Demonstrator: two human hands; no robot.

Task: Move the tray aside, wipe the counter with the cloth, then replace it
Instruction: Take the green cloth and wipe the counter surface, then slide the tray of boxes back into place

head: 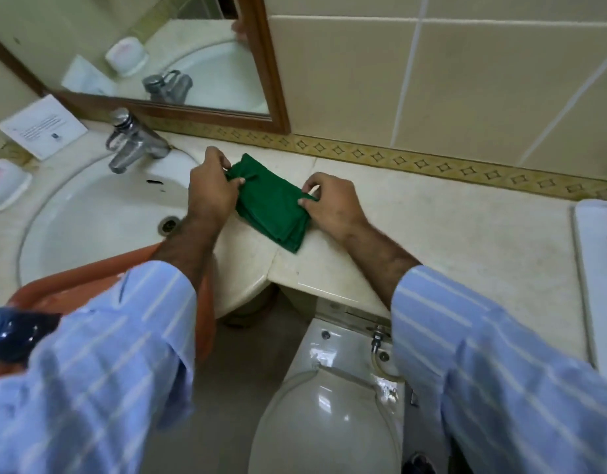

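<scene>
A folded green cloth (273, 205) lies on the beige stone counter (449, 227), just right of the sink. My left hand (211, 186) pinches the cloth's far left corner. On the near right edge of the cloth, my right hand (329, 203) pinches the fabric between thumb and fingers. A white tray (593, 268) sits at the far right end of the counter, partly out of frame, with a dark object on it.
A round white sink (90, 217) with a chrome tap (133, 142) is at the left. A white soap dish (4, 186) and a printed card (44, 126) stand behind it. An orange basin (100, 285) sits under my left arm. A toilet (329, 405) stands below the counter edge.
</scene>
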